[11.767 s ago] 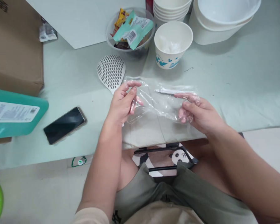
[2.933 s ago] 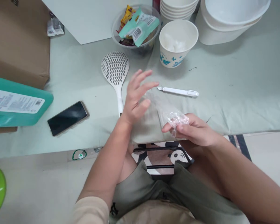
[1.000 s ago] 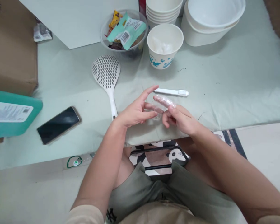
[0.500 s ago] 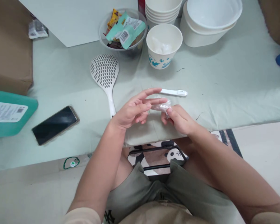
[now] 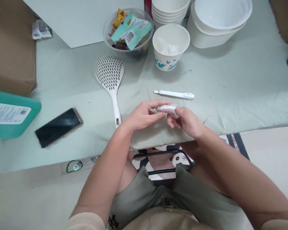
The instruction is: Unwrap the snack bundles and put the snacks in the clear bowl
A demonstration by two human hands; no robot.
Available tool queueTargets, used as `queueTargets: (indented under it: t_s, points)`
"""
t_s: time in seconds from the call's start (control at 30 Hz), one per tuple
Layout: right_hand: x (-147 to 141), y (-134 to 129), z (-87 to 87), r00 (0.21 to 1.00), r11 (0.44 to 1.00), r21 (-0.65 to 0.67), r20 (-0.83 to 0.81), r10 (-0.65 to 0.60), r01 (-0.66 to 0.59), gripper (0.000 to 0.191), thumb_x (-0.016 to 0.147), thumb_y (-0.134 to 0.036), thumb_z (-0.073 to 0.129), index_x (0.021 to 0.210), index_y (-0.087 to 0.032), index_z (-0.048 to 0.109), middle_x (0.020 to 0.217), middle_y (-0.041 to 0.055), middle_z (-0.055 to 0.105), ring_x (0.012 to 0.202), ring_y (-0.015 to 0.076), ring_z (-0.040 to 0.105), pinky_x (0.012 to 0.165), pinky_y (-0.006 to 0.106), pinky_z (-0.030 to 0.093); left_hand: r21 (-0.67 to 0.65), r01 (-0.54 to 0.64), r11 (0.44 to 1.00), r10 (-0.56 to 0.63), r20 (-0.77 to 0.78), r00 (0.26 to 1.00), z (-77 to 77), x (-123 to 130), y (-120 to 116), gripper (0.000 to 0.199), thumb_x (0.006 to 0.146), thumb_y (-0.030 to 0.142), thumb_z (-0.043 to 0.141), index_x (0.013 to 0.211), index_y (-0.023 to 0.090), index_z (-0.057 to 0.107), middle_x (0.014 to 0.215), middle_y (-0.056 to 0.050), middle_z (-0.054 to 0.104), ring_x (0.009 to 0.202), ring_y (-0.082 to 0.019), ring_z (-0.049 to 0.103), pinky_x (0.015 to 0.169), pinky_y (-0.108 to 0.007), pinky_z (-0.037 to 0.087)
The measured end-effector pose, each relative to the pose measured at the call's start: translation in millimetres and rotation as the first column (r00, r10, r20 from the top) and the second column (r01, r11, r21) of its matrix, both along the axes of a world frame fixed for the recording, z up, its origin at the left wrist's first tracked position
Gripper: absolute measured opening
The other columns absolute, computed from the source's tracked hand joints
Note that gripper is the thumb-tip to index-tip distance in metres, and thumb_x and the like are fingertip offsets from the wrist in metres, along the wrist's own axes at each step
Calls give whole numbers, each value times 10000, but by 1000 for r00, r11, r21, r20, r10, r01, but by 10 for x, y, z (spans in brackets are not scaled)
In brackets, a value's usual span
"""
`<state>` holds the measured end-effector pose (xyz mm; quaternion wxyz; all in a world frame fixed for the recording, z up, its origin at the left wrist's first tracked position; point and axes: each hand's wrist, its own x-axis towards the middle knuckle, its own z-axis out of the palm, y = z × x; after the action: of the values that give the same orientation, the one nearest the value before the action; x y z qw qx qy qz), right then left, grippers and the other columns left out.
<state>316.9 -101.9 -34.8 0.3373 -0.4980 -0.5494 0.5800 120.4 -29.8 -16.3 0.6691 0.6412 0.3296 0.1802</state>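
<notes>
A small roll of clear, crinkled plastic wrap is held level between both hands above the table's front edge. My right hand pinches its right end between thumb and curled fingers. At the other end, my left hand has its fingers along the top and its thumb below, closed around the roll. Just beyond the hands lies a white utility knife, its blade end to the left. A white slotted ladle rests left of it, its handle reaching toward my left forearm.
Behind stand a patterned paper cup with clear plastic inside, stacked cups, white bowls and a tub of snack packets. At left are a phone, a green container and a cardboard box.
My left hand's extended fingers have drawn back from over the knife and come around the roll's left end. The roll now lies straighter, and the whole knife shows. The view has shifted slightly.
</notes>
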Motion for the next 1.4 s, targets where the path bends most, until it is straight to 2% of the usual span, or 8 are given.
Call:
queueTargets:
  t_s: [0.1, 0.2, 0.43, 0.7, 0.9, 1.17, 1.3, 1.4]
  points:
    - [-39, 15, 110, 997, 994, 93, 33, -68, 65, 759, 986, -770, 342, 538, -197, 559, 471, -2, 447, 459, 103, 364, 517, 307, 305, -5, -28, 1000, 28, 10, 1000, 13, -2, 9, 464, 867, 397, 780, 1274, 179, 736, 839, 4, 684, 488, -26, 379, 439, -179, 340]
    - [-58, 26, 179, 977, 960, 196, 44, -210, 198, 735, 959, -786, 446, 526, -195, 516, 490, -8, 458, 482, 92, 384, 528, 295, 317, -18, -54, 998, 55, 21, 998, 30, -3, 19, 505, 857, 426, 788, 1282, 161, 724, 795, 8, 680, 483, -32, 386, 431, -182, 338]
    - [-66, 41, 161, 915, 900, 183, 15, -404, 395, 455, 885, -660, 688, 828, -211, 633, 577, -36, 538, 518, 105, 463, 523, 270, 382, -91, -91, 992, 96, 46, 994, 40, -24, 26, 509, 884, 522, 738, 1236, 153, 722, 955, -68, 766, 494, -35, 435, 454, -192, 413]
    - [-95, 69, 122, 890, 875, 161, -61, -453, 456, 307, 811, -432, 784, 923, -228, 583, 716, -37, 561, 630, 102, 521, 590, 254, 438, -147, -18, 989, 25, 46, 999, 41, -32, 30, 526, 872, 575, 742, 1164, 138, 718, 950, -65, 777, 456, -22, 446, 482, -208, 440]
    - [-90, 78, 120, 901, 882, 196, -14, -435, 429, 316, 775, -422, 791, 824, -226, 548, 751, -20, 546, 678, 113, 508, 584, 251, 425, -134, 49, 990, -47, 25, 999, 53, -13, 21, 452, 900, 559, 714, 1066, 139, 715, 929, -59, 776, 458, -20, 448, 465, -193, 391]
    - [-118, 31, 97, 951, 939, 159, -103, -290, 304, 229, 856, -387, 699, 904, -227, 543, 800, -4, 623, 721, 139, 615, 703, 309, 514, -88, -71, 994, 67, -40, 997, 54, 32, 15, 314, 876, 440, 733, 949, 136, 698, 796, -13, 709, 506, -55, 496, 434, -185, 398]
    - [-155, 46, 60, 948, 941, 123, -91, -306, 315, 326, 779, -360, 782, 932, -239, 520, 854, -9, 636, 725, 135, 625, 676, 293, 521, -49, -94, 994, 90, -69, 994, 61, 56, -4, 200, 869, 345, 704, 853, 147, 676, 664, 35, 617, 506, -61, 534, 492, -187, 434]
    - [-164, 66, 74, 944, 938, 106, -46, -328, 331, 276, 801, -363, 759, 920, -233, 547, 829, -2, 661, 725, 142, 639, 658, 289, 515, -44, -107, 993, 104, -67, 992, 65, 75, -19, 214, 847, 354, 704, 811, 146, 673, 685, 24, 638, 543, -71, 560, 528, -197, 466]
